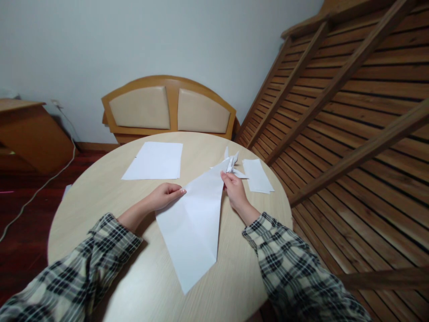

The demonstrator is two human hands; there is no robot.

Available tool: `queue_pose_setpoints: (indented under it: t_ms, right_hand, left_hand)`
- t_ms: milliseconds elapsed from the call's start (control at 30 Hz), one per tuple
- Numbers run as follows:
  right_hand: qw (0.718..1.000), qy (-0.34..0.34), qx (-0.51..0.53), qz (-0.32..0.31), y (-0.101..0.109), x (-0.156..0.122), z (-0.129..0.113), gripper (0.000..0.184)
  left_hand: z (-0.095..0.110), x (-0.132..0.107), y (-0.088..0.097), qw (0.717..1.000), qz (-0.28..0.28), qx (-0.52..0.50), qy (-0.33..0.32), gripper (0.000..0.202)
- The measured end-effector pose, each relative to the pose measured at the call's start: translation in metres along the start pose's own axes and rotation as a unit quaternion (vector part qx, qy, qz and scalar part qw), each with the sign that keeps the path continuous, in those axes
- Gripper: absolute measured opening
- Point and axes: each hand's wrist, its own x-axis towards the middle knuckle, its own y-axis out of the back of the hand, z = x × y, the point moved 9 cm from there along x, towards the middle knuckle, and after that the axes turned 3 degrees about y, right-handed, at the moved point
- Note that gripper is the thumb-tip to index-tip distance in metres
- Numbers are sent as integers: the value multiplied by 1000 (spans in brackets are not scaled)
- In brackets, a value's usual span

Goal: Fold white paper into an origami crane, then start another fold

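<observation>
The left hand is pinching the left edge of a creased white sheet between thumb and fingers, while the right hand is gripping its right edge near the upper corner. The sheet is stretching between both hands, its broad lower part extending toward the person over the tabletop; whether its lowest corner is touching the wood, I cannot tell. Just beyond the right hand, a folded paper figure is sitting partly behind the sheet's top. Paper slips are lying right of that hand, and a paper stack is resting beyond the left.
</observation>
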Motion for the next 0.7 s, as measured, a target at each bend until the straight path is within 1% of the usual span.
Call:
queue_pose_setpoints:
  t_ms: [133,300,500,700]
  right_hand:
    - [1000,0,20,1,1,1,0,48]
    - [1000,5,15,13,5,2,0,48]
    - [997,-12,75,11,4,2,-2,41]
    - [996,-3,86,26,6,2,-8,40]
  left_hand:
    - [-2,1,0,1000,-5,-1,-3,44]
    - [-1,0,-1,1000,-12,6,-1,44]
    - [2,-1,-1,1000,-12,10,0,45]
    - [3,-1,-2,1000,-24,18,0,44]
